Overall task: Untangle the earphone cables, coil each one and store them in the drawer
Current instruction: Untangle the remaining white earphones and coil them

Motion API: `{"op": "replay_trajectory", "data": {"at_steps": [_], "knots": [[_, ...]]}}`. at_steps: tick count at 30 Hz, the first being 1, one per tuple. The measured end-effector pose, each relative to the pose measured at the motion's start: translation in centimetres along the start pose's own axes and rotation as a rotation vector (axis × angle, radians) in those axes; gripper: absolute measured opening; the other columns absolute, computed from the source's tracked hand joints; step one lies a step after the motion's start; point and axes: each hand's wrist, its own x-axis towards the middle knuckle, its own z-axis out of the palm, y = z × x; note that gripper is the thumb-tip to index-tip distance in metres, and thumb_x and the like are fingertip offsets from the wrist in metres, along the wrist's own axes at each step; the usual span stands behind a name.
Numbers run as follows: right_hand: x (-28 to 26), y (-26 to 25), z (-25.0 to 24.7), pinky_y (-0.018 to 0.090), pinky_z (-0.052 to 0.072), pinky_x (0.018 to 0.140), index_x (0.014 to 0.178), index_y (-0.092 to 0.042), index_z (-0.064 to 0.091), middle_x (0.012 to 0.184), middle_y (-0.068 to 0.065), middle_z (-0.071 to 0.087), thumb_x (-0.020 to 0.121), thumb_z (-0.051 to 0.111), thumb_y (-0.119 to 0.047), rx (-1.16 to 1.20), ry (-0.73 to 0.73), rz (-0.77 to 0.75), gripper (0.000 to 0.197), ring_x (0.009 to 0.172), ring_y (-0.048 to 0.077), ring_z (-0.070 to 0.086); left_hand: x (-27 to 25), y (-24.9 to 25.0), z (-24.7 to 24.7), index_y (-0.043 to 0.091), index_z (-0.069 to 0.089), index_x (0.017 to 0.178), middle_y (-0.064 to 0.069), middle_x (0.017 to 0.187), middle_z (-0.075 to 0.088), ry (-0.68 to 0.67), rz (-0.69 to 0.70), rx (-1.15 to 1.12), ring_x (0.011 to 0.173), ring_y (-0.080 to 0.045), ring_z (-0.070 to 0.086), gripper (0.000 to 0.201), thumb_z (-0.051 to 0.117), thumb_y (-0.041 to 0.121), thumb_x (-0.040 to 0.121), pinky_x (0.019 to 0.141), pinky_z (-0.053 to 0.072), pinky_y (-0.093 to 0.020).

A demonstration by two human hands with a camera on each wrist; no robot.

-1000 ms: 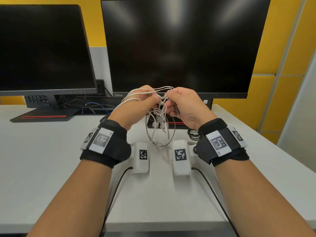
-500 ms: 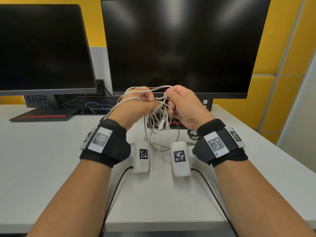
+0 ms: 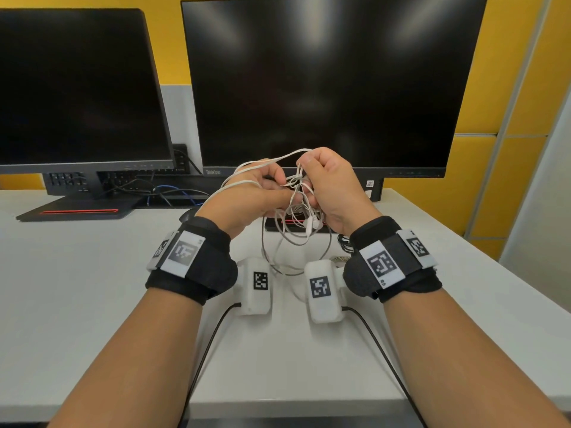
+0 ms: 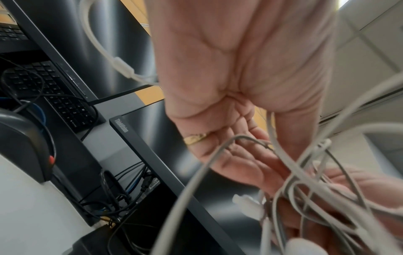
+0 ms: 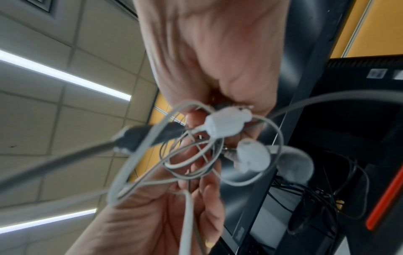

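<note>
A tangle of white and grey earphone cables (image 3: 297, 193) hangs between my two hands above the white desk (image 3: 92, 288). My left hand (image 3: 273, 193) pinches strands at the knot, and one white strand loops over its back. My right hand (image 3: 310, 180) has its fingers curled round the top of the tangle. Loops dangle below, down to the desk. In the right wrist view, white earbuds (image 5: 253, 158) and a grey inline piece (image 5: 141, 136) sit in the knot under my right hand (image 5: 196, 119). The left wrist view shows my left hand (image 4: 240, 163) with cables (image 4: 281, 155) running across its fingers. No drawer is in view.
Two dark monitors (image 3: 324, 88) (image 3: 77, 88) stand at the back of the desk. A black keyboard (image 4: 43, 86), a mouse (image 4: 24, 146) and black leads (image 3: 148, 189) lie under them. A monitor base (image 3: 296, 223) sits right behind the dangling loops.
My right hand has risen slightly and closed in on the left hand at the knot. The dangling loops hang a little lower than before.
</note>
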Motion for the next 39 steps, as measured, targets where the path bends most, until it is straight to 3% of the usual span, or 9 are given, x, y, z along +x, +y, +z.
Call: {"op": "replay_trajectory", "data": {"at_steps": [3, 7, 14, 18, 22, 29, 32, 35, 39], "knots": [[0.0, 0.1, 0.3, 0.020, 0.040, 0.044, 0.087, -0.020, 0.057, 0.069, 0.000, 0.050, 0.101, 0.044, -0.022, 0.008, -0.003, -0.008, 0.019, 0.054, 0.010, 0.045, 0.1, -0.1, 0.1, 0.015, 0.050, 0.085, -0.026, 0.085, 0.068, 0.032, 0.024, 0.001, 0.076, -0.031, 0.068, 0.022, 0.068, 0.002, 0.084, 0.071, 0.056, -0.038], [-0.1, 0.1, 0.3, 0.020, 0.042, 0.045, 0.092, -0.018, 0.058, 0.070, 0.001, 0.051, 0.103, 0.043, -0.023, -0.010, -0.020, -0.010, 0.019, 0.053, 0.009, 0.046, 0.3, -0.4, 0.1, 0.015, 0.047, 0.087, -0.012, 0.076, 0.064, 0.030, 0.032, -0.004, 0.070, -0.023, 0.065, 0.024, 0.064, -0.002, 0.086, 0.064, 0.053, -0.032], [-0.2, -0.1, 0.1, 0.023, 0.045, 0.046, 0.095, -0.015, 0.056, 0.063, 0.002, 0.051, 0.103, 0.042, -0.021, 0.058, -0.062, 0.005, 0.017, 0.043, 0.007, 0.048, 0.5, -0.8, 0.0, 0.015, 0.046, 0.089, -0.016, 0.076, 0.061, -0.006, 0.019, -0.013, 0.065, -0.021, 0.062, 0.024, 0.063, -0.002, 0.086, 0.058, 0.050, -0.026], [-0.2, -0.1, 0.0, 0.020, 0.037, 0.040, 0.099, -0.011, 0.057, 0.064, 0.004, 0.047, 0.103, 0.042, -0.022, 0.046, -0.088, 0.025, 0.019, 0.039, 0.003, 0.041, 0.6, -0.9, 0.0, 0.015, 0.045, 0.090, -0.012, 0.077, 0.057, 0.053, 0.058, -0.021, 0.072, -0.026, 0.061, 0.022, 0.054, -0.005, 0.088, 0.065, 0.052, -0.031], [-0.1, 0.0, -0.3, 0.017, 0.033, 0.038, 0.093, -0.016, 0.059, 0.063, 0.003, 0.047, 0.103, 0.044, -0.022, -0.035, -0.107, 0.077, 0.019, 0.039, 0.002, 0.039, 1.0, -1.0, -0.2, 0.017, 0.045, 0.091, -0.013, 0.085, 0.054, 0.191, 0.088, 0.091, 0.076, -0.026, 0.061, 0.016, 0.048, 0.001, 0.090, 0.070, 0.055, -0.037], [-0.2, 0.1, -0.3, 0.018, 0.035, 0.038, 0.092, -0.019, 0.059, 0.061, 0.004, 0.054, 0.102, 0.045, -0.022, -0.114, -0.123, 0.120, 0.018, 0.037, 0.006, 0.038, 1.1, -1.3, -0.2, 0.021, 0.047, 0.087, -0.006, 0.078, 0.054, 0.297, 0.144, 0.235, 0.068, -0.019, 0.058, 0.016, 0.048, 0.006, 0.090, 0.065, 0.056, -0.040], [-0.1, 0.1, -0.3, 0.022, 0.047, 0.048, 0.089, -0.019, 0.060, 0.061, 0.001, 0.054, 0.102, 0.046, -0.023, -0.059, -0.106, 0.116, 0.019, 0.044, 0.007, 0.048, 1.0, -1.0, -0.3, 0.018, 0.046, 0.089, -0.006, 0.077, 0.055, 0.268, 0.100, 0.083, 0.060, -0.007, 0.061, 0.016, 0.042, 0.003, 0.094, 0.063, 0.056, -0.029], [0.0, 0.2, -0.2, 0.031, 0.051, 0.061, 0.088, -0.017, 0.062, 0.063, 0.001, 0.052, 0.101, 0.047, -0.022, -0.008, -0.078, 0.072, 0.020, 0.054, 0.010, 0.051, 0.9, -0.8, -0.2, 0.017, 0.045, 0.095, -0.009, 0.080, 0.055, 0.174, 0.013, -0.094, 0.059, -0.013, 0.062, 0.016, 0.038, 0.003, 0.098, 0.061, 0.057, -0.031], [0.2, 0.0, -0.2, 0.022, 0.045, 0.047, 0.088, -0.014, 0.061, 0.065, 0.001, 0.050, 0.101, 0.048, -0.017, 0.168, -0.059, 0.083, 0.019, 0.050, 0.007, 0.044, 0.6, -0.8, 0.2, 0.013, 0.045, 0.094, -0.011, 0.078, 0.053, 0.032, -0.037, -0.051, 0.053, -0.011, 0.054, 0.014, 0.041, 0.000, 0.095, 0.048, 0.044, -0.021]]}}
